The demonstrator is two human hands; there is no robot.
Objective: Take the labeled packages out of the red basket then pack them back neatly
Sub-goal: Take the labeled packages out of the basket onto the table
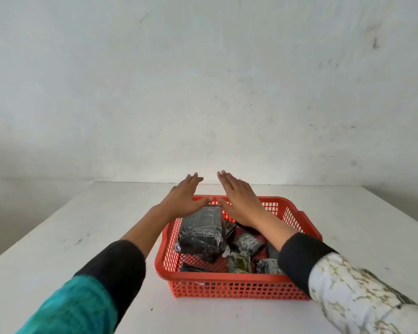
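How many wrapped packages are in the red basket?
About 6 show, all inside the red basket: a big one at left, one beneath it, and smaller ones at center and front. The right arm may hide more.

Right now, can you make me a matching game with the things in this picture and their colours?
Things:
1. plastic mesh basket
2. big plastic-wrapped package
3. left sleeve cuff end
4. flat tabletop

Colours:
A. white
B. teal
C. red
D. black

Pairs: 1-C, 2-D, 3-B, 4-A
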